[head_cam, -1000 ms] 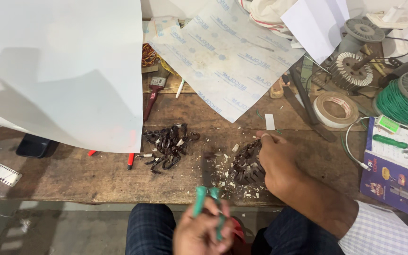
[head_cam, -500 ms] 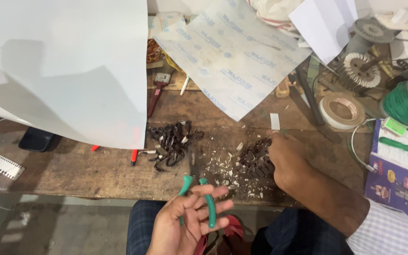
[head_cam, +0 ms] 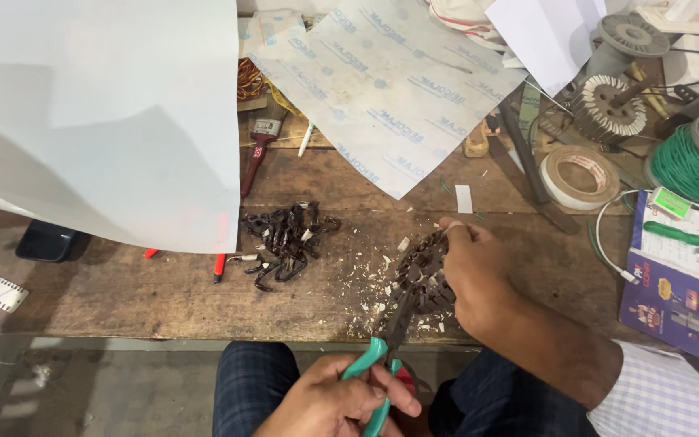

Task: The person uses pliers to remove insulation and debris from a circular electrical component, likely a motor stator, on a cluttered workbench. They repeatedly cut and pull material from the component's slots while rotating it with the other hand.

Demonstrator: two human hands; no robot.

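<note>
Pliers [head_cam: 383, 364] now tip-up toward stator [head_cam: 422, 275], seemingly

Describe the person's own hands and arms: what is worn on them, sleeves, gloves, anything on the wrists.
Both hands are bare, no gloves. The right hand leads to a bare forearm; a pale shirt sleeve with a fine check pattern is pushed up near the elbow. The left hand shows only to the wrist, with no sleeve in view. No watch, ring or band is visible.
</note>
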